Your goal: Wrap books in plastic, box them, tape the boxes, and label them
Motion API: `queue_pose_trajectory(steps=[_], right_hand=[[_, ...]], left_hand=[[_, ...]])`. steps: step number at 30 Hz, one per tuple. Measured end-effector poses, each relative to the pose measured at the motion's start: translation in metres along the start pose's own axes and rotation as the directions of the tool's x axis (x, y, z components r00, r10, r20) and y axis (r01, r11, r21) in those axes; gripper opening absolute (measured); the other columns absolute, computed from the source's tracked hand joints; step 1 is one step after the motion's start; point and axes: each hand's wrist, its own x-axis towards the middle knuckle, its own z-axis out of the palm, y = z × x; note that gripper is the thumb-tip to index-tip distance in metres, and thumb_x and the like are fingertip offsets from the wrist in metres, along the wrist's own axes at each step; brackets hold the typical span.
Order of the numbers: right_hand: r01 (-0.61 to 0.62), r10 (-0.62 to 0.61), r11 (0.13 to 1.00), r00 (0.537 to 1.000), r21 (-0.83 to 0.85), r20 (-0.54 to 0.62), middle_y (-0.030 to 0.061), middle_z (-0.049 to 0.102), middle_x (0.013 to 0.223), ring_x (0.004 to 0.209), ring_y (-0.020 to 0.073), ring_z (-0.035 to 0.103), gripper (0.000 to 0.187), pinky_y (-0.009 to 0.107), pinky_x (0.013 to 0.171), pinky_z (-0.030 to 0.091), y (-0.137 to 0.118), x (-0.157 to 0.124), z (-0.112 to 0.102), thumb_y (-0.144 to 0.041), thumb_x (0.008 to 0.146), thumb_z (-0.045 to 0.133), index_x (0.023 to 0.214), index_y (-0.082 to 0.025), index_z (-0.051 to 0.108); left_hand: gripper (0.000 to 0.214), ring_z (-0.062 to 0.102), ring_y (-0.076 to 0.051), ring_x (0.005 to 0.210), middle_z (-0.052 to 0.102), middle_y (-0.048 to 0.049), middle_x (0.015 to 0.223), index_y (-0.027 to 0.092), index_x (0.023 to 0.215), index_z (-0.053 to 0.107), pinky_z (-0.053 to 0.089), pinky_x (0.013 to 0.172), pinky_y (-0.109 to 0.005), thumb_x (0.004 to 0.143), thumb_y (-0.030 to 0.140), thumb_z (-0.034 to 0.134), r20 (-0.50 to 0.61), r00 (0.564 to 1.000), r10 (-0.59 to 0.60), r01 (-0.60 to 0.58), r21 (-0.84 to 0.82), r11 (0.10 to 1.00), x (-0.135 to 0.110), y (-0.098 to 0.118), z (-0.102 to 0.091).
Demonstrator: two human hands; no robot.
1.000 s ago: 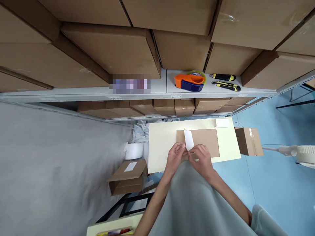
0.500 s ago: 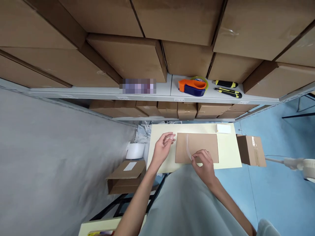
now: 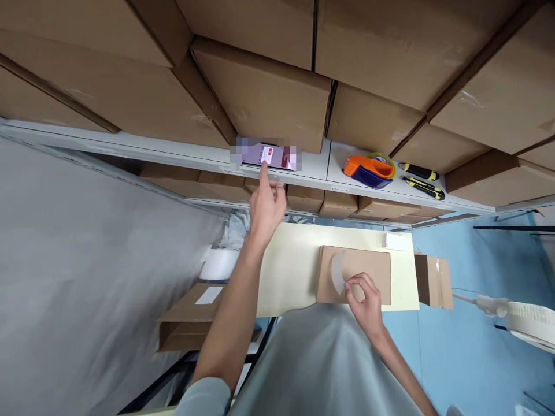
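My left hand (image 3: 266, 205) is raised to the grey shelf (image 3: 182, 151), its index finger touching the screen of a phone (image 3: 267, 156) lying there, the other fingers curled. My right hand (image 3: 366, 294) pinches a curled white label strip (image 3: 337, 271) over a flat brown cardboard box (image 3: 368, 266). The box lies on a pale yellow table (image 3: 290, 266) in front of me.
An orange and blue tape dispenser (image 3: 368, 169) and two yellow-black utility knives (image 3: 420, 179) sit on the shelf to the right. Large cartons (image 3: 260, 86) fill the shelves. A small white pad (image 3: 396, 241), a taped box (image 3: 431, 280) and floor boxes (image 3: 195, 315) surround the table.
My left hand let go of the label, rose from the table and reached up to the phone on the shelf. My right hand kept the label over the box.
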Motion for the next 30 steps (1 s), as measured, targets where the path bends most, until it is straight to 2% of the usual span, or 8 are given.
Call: queue_pose_trajectory(steps=[6, 14, 18, 22, 24, 27, 28, 30], right_hand=[[-0.028, 0.028, 1.000, 0.999, -0.010, -0.015, 0.0029, 0.069, 0.085, 0.084, 0.0234, 0.067, 0.014, 0.037, 0.078, 0.051, -0.015, 0.013, 0.013, -0.023, 0.101, 0.062, 0.088, -0.026, 0.066], [-0.048, 0.047, 0.998, 0.999, -0.028, -0.015, 0.0036, 0.069, 0.086, 0.084, 0.0234, 0.067, 0.016, 0.038, 0.078, 0.052, -0.022, 0.025, 0.021, -0.024, 0.102, 0.060, 0.087, -0.027, 0.065], [-0.041, 0.040, 0.999, 0.999, -0.032, -0.022, 0.0031, 0.069, 0.086, 0.084, 0.0231, 0.067, 0.015, 0.037, 0.078, 0.051, -0.023, 0.026, 0.019, -0.024, 0.102, 0.060, 0.088, -0.027, 0.064], [-0.050, 0.049, 0.998, 0.998, -0.028, -0.029, 0.0033, 0.069, 0.087, 0.086, 0.0232, 0.067, 0.014, 0.038, 0.079, 0.052, -0.020, 0.026, 0.015, -0.023, 0.103, 0.060, 0.089, -0.026, 0.065], [-0.034, 0.032, 0.999, 0.998, -0.040, -0.048, 0.0032, 0.069, 0.087, 0.086, 0.0228, 0.066, 0.014, 0.038, 0.079, 0.052, -0.018, 0.026, 0.013, -0.022, 0.103, 0.060, 0.090, -0.026, 0.065], [0.053, -0.061, 0.993, 0.995, -0.104, -0.075, 0.0027, 0.069, 0.087, 0.084, 0.0221, 0.065, 0.013, 0.038, 0.079, 0.050, -0.016, 0.027, 0.009, -0.020, 0.103, 0.061, 0.092, -0.026, 0.066], [0.089, -0.099, 0.987, 0.993, -0.132, -0.071, 0.0029, 0.070, 0.087, 0.084, 0.0222, 0.065, 0.012, 0.039, 0.080, 0.049, -0.015, 0.026, 0.009, -0.020, 0.103, 0.062, 0.093, -0.026, 0.066], [0.161, -0.171, 0.970, 0.985, -0.181, -0.039, 0.0037, 0.070, 0.089, 0.084, 0.0228, 0.066, 0.011, 0.040, 0.079, 0.049, -0.014, 0.024, 0.007, -0.020, 0.103, 0.063, 0.097, -0.027, 0.068]], left_hand=[[0.076, 0.076, -0.030, 0.101, 0.082, -0.0112, 0.101, 0.012, 0.169, 0.037, 0.051, 0.109, -0.046, 0.094, 0.022, 0.047, 0.009, 1.000, -0.007, 0.007, 0.051, 0.999, 0.039, -0.016, 0.009], [0.064, 0.076, -0.034, 0.100, 0.081, -0.0174, 0.105, 0.011, 0.157, 0.058, 0.051, 0.106, -0.046, 0.096, 0.028, 0.046, 0.006, 0.997, -0.070, 0.069, 0.154, 0.986, 0.050, -0.017, 0.009], [0.068, 0.075, -0.034, 0.101, 0.080, -0.0158, 0.102, 0.010, 0.160, 0.052, 0.053, 0.103, -0.047, 0.094, 0.027, 0.047, 0.018, 0.998, -0.056, 0.053, 0.123, 0.991, 0.049, -0.012, 0.003], [0.065, 0.075, -0.027, 0.097, 0.079, -0.0105, 0.106, 0.015, 0.160, 0.047, 0.055, 0.098, -0.042, 0.096, 0.027, 0.048, 0.052, 0.996, -0.066, 0.069, -0.050, 0.996, 0.003, 0.003, -0.006], [0.047, 0.074, -0.023, 0.090, 0.078, -0.0068, 0.102, 0.020, 0.143, 0.059, 0.057, 0.089, -0.038, 0.099, 0.032, 0.048, 0.196, 0.976, -0.100, 0.137, -0.183, 0.973, -0.039, 0.011, -0.004], [0.028, 0.075, -0.022, 0.088, 0.078, -0.0053, 0.100, 0.026, 0.114, 0.068, 0.058, 0.081, -0.034, 0.099, 0.046, 0.056, 0.538, 0.830, -0.146, 0.367, -0.330, 0.870, -0.112, 0.023, 0.011], [0.029, 0.076, -0.023, 0.088, 0.079, -0.0059, 0.102, 0.026, 0.109, 0.068, 0.059, 0.081, -0.035, 0.097, 0.052, 0.061, 0.618, 0.770, -0.159, 0.454, -0.357, 0.816, -0.135, 0.027, 0.019], [0.039, 0.075, -0.023, 0.083, 0.077, -0.0064, 0.100, 0.025, 0.106, 0.066, 0.061, 0.080, -0.037, 0.090, 0.061, 0.069, 0.686, 0.696, -0.210, 0.612, -0.414, 0.674, -0.172, 0.033, 0.034]])
